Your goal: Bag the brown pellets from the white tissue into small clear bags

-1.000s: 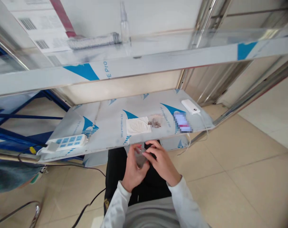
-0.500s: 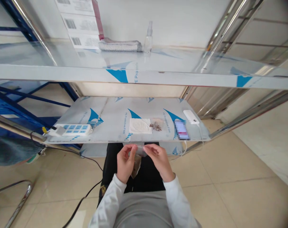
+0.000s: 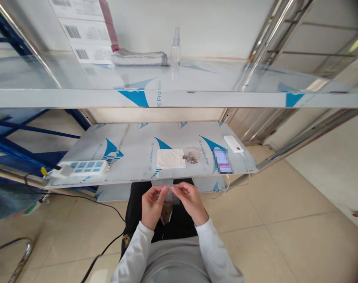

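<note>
Both hands are raised over the lap, just in front of the lower shelf [image 3: 139, 153]. The left hand [image 3: 151, 207] and right hand [image 3: 192, 203] each pinch a small clear bag [image 3: 172, 199] between thumb and fingertips, the two grips nearly meeting at its upper edge. The bag hangs in the air between them, off the shelf. Beneath it, between the thighs, is a brownish packet [image 3: 166, 214]; whether it is joined to the bag or lies apart on the lap is hard to tell from here.

The step in hand looks like working the bag's edge, either parting or pressing it; the fingers cover too much to say which. The next move would call for a steady pinch on both sides and light, even pressure along the thin film, so that it doesn't slip or tear.

On the shelf, just beyond the hands, lie a white square packet [image 3: 170, 158] and, touching its right edge, a clear pouch of small brown pieces [image 3: 192, 158]. A phone [image 3: 222, 160] lies further right.
</note>
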`<state>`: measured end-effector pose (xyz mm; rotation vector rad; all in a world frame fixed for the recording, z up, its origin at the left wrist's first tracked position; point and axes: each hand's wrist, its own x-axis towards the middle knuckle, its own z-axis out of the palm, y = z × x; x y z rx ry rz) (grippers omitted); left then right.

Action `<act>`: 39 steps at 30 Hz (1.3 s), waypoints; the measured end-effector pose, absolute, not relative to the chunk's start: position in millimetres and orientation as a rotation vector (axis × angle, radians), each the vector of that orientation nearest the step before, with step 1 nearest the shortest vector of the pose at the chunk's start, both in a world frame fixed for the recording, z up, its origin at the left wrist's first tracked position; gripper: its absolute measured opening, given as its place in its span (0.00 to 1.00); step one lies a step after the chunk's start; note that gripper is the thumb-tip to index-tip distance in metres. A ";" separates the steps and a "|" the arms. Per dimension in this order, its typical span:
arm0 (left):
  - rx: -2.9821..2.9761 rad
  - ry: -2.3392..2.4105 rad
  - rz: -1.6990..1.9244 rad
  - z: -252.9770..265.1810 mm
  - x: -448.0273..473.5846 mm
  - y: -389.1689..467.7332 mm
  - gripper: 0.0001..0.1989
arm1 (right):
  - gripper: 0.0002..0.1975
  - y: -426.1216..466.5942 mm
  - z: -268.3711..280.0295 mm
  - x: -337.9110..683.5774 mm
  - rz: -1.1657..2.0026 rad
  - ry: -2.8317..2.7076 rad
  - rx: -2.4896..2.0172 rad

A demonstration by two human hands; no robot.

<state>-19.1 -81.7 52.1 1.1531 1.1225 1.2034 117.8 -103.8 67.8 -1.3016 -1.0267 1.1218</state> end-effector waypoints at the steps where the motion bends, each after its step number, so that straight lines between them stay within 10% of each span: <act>1: 1.141 1.114 1.185 52.6 -17.2 -81.9 0.14 | 0.15 -104.5 66.4 118.9 1.096 -1.006 -1.307; 39: 1.148 1.059 1.181 45.5 -14.2 -83.7 0.13 | 0.13 -105.1 46.7 107.5 1.122 -0.962 -1.137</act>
